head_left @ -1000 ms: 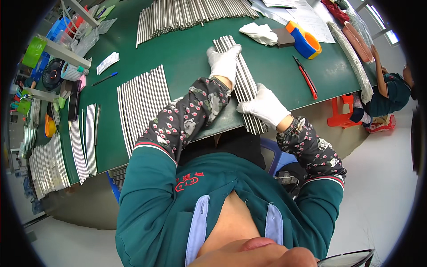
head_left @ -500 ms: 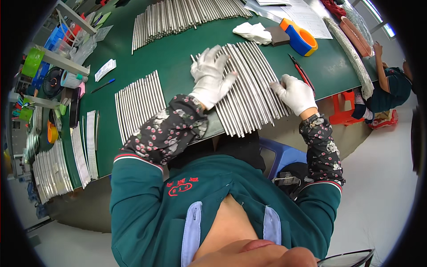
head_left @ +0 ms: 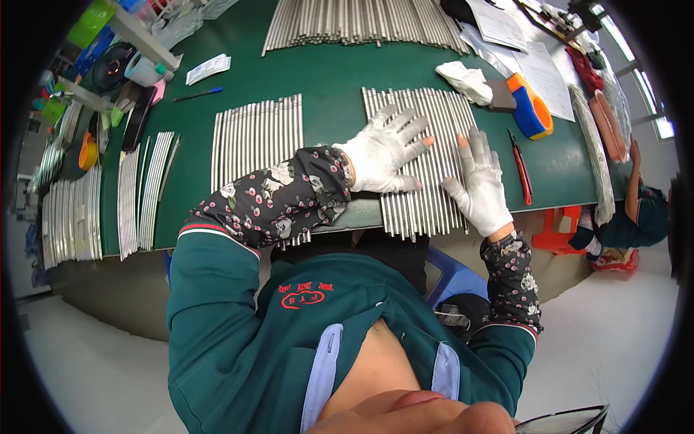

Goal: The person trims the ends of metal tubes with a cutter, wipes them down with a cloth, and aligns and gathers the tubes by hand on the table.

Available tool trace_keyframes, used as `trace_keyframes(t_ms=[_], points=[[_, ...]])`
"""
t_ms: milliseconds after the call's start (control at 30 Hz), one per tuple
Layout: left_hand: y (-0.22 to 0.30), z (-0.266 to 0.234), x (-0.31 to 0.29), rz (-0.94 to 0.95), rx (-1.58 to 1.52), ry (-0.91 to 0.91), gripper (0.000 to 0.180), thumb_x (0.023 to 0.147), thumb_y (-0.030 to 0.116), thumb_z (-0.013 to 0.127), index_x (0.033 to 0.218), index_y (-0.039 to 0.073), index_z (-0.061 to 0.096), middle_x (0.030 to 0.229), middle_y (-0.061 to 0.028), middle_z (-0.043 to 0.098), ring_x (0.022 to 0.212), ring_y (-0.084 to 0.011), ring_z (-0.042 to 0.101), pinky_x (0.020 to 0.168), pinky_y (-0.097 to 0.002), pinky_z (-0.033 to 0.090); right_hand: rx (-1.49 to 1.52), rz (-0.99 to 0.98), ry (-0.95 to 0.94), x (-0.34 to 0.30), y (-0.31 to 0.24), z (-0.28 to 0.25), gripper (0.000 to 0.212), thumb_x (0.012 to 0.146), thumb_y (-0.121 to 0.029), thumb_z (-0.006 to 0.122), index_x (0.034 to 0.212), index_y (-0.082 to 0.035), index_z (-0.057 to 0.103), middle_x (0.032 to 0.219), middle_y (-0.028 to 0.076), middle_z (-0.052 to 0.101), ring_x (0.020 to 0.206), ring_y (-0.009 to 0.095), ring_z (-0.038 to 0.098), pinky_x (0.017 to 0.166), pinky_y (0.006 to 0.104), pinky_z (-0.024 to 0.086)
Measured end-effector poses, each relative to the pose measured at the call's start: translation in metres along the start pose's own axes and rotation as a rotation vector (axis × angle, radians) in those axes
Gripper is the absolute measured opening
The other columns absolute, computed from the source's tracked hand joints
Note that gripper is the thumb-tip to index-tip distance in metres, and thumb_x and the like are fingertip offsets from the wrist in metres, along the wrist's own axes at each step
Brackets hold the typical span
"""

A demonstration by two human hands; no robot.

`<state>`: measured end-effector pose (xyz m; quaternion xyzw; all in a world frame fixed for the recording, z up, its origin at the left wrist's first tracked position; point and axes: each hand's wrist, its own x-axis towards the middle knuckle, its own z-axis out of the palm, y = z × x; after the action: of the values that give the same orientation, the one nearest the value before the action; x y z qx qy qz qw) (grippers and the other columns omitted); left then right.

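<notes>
A flat row of thin metal rods [head_left: 434, 210] lies side by side on the green table, with the near ends sticking out past its front edge. My left hand [head_left: 384, 148], in a white glove with some fingertips bare, rests spread across the left and middle of this row. Along the row's right side lies my right hand [head_left: 483, 181], gloved the same way, with its fingers stretched out and pointing away from me. Neither hand is closed around anything. A second row of similar rods [head_left: 256, 137] sits to the left, partly covered by my left sleeve.
A large batch of rods [head_left: 361, 22] lies at the back. Right of my hands are a red-and-black pen-like tool [head_left: 519, 166], a blue-and-orange tape dispenser [head_left: 533, 116], a white cloth [head_left: 465, 81] and a dark block [head_left: 501, 96]. More strips [head_left: 72, 210] lie far left. Another person [head_left: 636, 213] is at right.
My left hand has shifted right and its fingers have spread over the rods. The right hand has opened from a curled shape into stretched fingers. The row looks straighter and narrower. The view has turned.
</notes>
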<state>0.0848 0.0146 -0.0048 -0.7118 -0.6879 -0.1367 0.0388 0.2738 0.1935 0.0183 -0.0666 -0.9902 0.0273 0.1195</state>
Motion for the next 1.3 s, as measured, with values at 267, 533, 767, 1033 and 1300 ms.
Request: trace_keyframes(t_ms=[267, 533, 767, 1033, 1300], points=[[-0.046, -0.091, -0.083, -0.039, -0.002, 0.058, 0.070, 0.084, 0.037, 0.066, 0.146, 0.009, 0.046, 0.156, -0.0236, 0.032, 0.146, -0.0437, 0.027, 0.119, -0.0589, 0.017, 0.264, -0.189, -0.051, 0.042, -0.075, -0.044, 0.063, 0.092, -0.038, 0.058, 0.140, 0.001, 0.047, 0.144, 0.030, 0.043, 0.135, 0.047, 0.040, 0.111, 0.0497, 0.036], [-0.122, -0.074, -0.216, -0.469, 0.060, 0.056, 0.065, 0.093, 0.040, 0.060, 0.145, 0.004, 0.044, 0.155, -0.0214, 0.037, 0.143, -0.0416, 0.034, 0.117, -0.0512, 0.028, 0.342, -0.393, -0.002, 0.158, -0.178, 0.054, 0.071, 0.089, -0.046, 0.064, 0.142, -0.002, 0.046, 0.146, 0.028, 0.042, 0.140, 0.043, 0.037, 0.115, 0.0524, 0.032], [-0.102, -0.048, -0.194, -0.526, 0.150, 0.160, 0.058, 0.086, 0.033, 0.066, 0.136, 0.005, 0.054, 0.141, -0.0167, 0.052, 0.135, -0.0362, 0.045, 0.117, -0.0554, 0.027, 0.226, -0.423, 0.009, 0.182, -0.195, 0.083, 0.063, 0.093, -0.047, 0.059, 0.144, -0.012, 0.048, 0.143, 0.018, 0.050, 0.135, 0.037, 0.044, 0.116, 0.0566, 0.028], [-0.056, -0.049, -0.203, -0.492, 0.046, 0.226, 0.064, 0.085, 0.035, 0.066, 0.138, 0.002, 0.051, 0.145, -0.0207, 0.046, 0.138, -0.0400, 0.040, 0.117, -0.0574, 0.025, 0.383, -0.397, 0.027, 0.126, -0.194, 0.058, 0.065, 0.086, -0.037, 0.068, 0.139, -0.005, 0.050, 0.144, 0.023, 0.047, 0.134, 0.041, 0.044, 0.113, 0.0585, 0.031], [-0.010, -0.109, -0.304, -0.389, -0.264, 0.029, 0.101, 0.066, 0.031, 0.076, 0.153, 0.011, 0.031, 0.155, -0.0239, 0.030, 0.145, -0.0483, 0.025, 0.118, -0.0579, 0.021, 1.138, 0.418, -0.623, -0.017, -0.170, -0.034, 0.036, 0.103, -0.030, 0.056, 0.095, 0.004, 0.064, 0.072, 0.003, 0.061, 0.064, 0.009, 0.060, 0.055, 0.0236, 0.048]])
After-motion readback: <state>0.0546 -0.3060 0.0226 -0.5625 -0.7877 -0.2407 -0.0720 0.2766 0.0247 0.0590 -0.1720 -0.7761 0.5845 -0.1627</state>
